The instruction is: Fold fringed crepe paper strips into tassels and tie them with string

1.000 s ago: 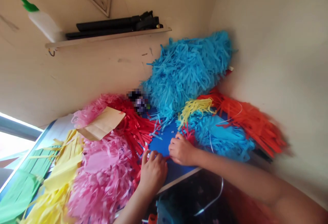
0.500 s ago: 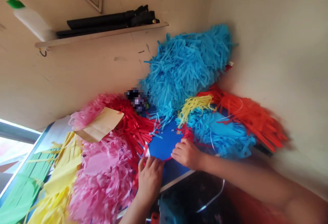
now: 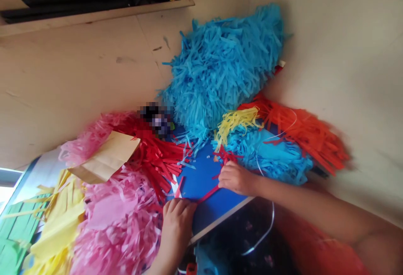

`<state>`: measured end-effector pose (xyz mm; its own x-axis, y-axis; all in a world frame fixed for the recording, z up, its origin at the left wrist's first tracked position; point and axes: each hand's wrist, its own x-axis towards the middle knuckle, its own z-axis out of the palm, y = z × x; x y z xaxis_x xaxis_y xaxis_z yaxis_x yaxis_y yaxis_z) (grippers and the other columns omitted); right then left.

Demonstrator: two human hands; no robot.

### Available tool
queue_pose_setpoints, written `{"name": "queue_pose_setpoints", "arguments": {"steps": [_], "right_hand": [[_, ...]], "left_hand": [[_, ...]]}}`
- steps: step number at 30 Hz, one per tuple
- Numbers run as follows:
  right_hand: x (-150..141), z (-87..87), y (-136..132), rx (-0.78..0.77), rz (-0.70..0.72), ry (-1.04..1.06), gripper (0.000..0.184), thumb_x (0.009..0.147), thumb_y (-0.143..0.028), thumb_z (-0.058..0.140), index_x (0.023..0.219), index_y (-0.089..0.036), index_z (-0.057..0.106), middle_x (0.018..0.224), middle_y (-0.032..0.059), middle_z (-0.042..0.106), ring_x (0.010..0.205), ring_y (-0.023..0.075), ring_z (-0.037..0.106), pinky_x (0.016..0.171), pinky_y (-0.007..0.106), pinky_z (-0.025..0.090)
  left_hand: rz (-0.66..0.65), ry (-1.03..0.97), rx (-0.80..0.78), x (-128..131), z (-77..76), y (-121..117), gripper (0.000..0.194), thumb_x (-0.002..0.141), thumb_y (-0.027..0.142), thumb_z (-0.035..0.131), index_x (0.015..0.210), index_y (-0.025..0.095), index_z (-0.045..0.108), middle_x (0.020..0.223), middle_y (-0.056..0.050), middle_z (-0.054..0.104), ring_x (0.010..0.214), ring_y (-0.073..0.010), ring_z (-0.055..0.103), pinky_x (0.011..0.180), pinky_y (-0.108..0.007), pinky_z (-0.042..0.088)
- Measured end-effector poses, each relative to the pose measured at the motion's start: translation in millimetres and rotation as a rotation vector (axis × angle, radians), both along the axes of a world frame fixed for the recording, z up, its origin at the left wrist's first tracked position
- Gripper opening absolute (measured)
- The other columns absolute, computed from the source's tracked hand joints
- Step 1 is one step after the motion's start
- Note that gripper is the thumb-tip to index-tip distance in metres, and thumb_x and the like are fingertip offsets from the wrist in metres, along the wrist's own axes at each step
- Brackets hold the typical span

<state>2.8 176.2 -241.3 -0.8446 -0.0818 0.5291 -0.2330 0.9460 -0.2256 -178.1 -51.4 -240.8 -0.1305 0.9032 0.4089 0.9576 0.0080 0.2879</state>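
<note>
Fingers (image 3: 226, 177) of the person's right hand (image 3: 239, 178), as I see them on my remote feed, are bent and drawn together on a thin red paper strip (image 3: 208, 194); those of the left hand (image 3: 178, 220) curl down and close on its other end. I can't see the thumb side of either grip. Between the hands, the strip lies over the bare part of the blue worktop (image 3: 204, 172), close to the near edge. Its long axis runs diagonally, from the left hand at the near left to the right hand farther off and to the right, and it looks straight.

Largest of the paper pieces I see is the shaggy light-blue mass (image 3: 225, 65) in the corner. Left of the hands sits a pink fringed heap (image 3: 119, 220), just beside the left hand. An orange-red fringe (image 3: 310, 136) lies at the far right, and a smaller blue bundle (image 3: 270, 153) lies between it and the right hand. Brown paper (image 3: 107, 157) rests on the fringes at left. Smaller again, a yellow tuft (image 3: 237, 124) overlaps the blue bundle. Just beyond the right fingers is a small red tuft (image 3: 227, 155); I can't tell whether the strip joins it.
</note>
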Motion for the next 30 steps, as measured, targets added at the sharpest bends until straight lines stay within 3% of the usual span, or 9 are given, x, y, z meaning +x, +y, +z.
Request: {"name": "queue_pose_setpoints", "arguments": {"steps": [4,9,19,25,28,30], "right_hand": [[-0.3,-1.9,1.1,-0.118,-0.056,-0.066,0.021,0.099,-0.023,0.056,0.086,-0.019,0.072,0.086,0.0033,0.070,0.083,0.0168,0.055,0.078,0.033,0.036],[-6.0,-6.4,5.0,-0.342,-0.145,-0.189,0.016,0.085,-0.026,0.076,0.072,-0.018,0.072,0.080,0.0023,0.065,0.079,0.0162,0.056,0.077,0.030,0.042],[-10.2,6.2,1.9,-0.353,-0.241,-0.347,0.013,0.080,-0.022,0.079,0.070,-0.018,0.072,0.080,0.0023,0.065,0.081,0.0170,0.056,0.080,0.031,0.041],[-18.3,18.5,-0.7,-0.342,-0.284,-0.477,0.013,0.078,-0.016,0.076,0.067,-0.017,0.070,0.079,0.0015,0.066,0.081,0.0173,0.056,0.078,0.030,0.039],[-20.3,25.5,-1.6,-0.331,-0.306,-0.514,0.012,0.078,-0.016,0.074,0.068,-0.017,0.068,0.080,0.0017,0.067,0.082,0.0178,0.057,0.076,0.030,0.038],[-19.9,30.6,-3.1,-0.327,-0.324,-0.537,0.009,0.078,-0.017,0.074,0.072,-0.018,0.068,0.083,0.0017,0.068,0.085,0.0186,0.058,0.076,0.031,0.037]], "left_hand": [[0.021,-0.047,-0.020,-1.0,-1.4,-1.0,0.024,0.099,0.021,0.049,0.088,0.022,0.071,0.083,-0.003,0.072,0.078,-0.0213,0.060,0.074,-0.035,0.043],[0.072,-0.210,-0.030,-5.4,-6.5,-2.0,0.021,0.095,0.031,0.057,0.083,0.023,0.072,0.081,-0.002,0.072,0.076,-0.0202,0.062,0.072,-0.032,0.047],[0.196,-0.179,-0.072,0.0,-10.1,0.5,0.020,0.093,0.032,0.060,0.078,0.023,0.070,0.079,-0.003,0.070,0.076,-0.0230,0.060,0.071,-0.036,0.042],[0.214,-0.062,-0.285,2.2,9.9,7.8,0.018,0.091,0.029,0.062,0.076,0.023,0.068,0.082,-0.003,0.070,0.085,-0.0257,0.061,0.074,-0.039,0.038],[0.168,0.032,-0.264,6.0,16.6,10.1,0.013,0.091,0.020,0.061,0.094,0.026,0.072,0.090,-0.003,0.072,0.090,-0.0260,0.060,0.079,-0.041,0.038],[0.091,0.115,-0.209,8.9,16.6,9.6,0.031,0.089,0.012,0.061,0.111,0.033,0.071,0.095,-0.002,0.074,0.094,-0.0263,0.059,0.085,-0.042,0.037]]}}
